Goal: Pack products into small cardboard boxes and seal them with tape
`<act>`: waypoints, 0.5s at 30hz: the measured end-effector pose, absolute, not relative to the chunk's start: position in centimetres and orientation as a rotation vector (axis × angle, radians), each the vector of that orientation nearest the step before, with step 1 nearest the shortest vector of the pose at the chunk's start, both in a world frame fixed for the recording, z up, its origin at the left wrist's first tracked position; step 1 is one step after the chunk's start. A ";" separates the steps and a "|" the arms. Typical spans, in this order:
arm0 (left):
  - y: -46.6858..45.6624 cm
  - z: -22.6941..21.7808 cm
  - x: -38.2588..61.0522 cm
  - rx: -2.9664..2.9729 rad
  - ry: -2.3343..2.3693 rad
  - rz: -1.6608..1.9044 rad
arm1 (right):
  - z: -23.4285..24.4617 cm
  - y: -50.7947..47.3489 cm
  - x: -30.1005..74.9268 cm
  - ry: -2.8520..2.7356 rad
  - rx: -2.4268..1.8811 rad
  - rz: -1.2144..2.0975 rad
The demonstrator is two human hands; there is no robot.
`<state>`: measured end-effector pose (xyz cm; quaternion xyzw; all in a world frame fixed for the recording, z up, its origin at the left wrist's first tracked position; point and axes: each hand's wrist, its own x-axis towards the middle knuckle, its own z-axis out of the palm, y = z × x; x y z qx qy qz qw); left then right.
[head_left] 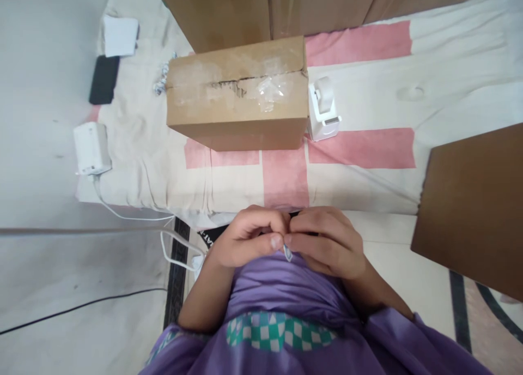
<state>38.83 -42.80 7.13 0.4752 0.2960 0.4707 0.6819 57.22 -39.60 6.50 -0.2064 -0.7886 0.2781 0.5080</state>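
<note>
My left hand (249,236) and my right hand (327,241) meet close to my body, above my purple clothing. Both have their fingers curled and pinched together around a small whitish-blue thing (287,251) that peeks out between the thumbs; I cannot make out what it is. A taped cardboard box (237,94) sits beyond my hands on the pink-and-cream cloth (359,151), closed, its tape torn along the top seam. Neither hand touches the box.
A white tape dispenser (323,109) stands against the box's right side. At the left lie a white charger block (90,147) with a cable (171,249), a black phone (104,79) and a white box (119,36). Brown cardboard (474,206) lies at right; more boxes (286,7) stand behind.
</note>
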 end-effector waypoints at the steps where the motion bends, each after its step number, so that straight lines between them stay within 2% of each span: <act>1: -42.8 7.2 38.8 1.061 0.673 1.050 | 6.5 -39.6 57.2 -1.911 -0.506 0.662; 15: -43.6 6.6 38.7 1.014 0.929 1.087 | 5.1 -40.2 56.2 -1.944 -0.562 0.451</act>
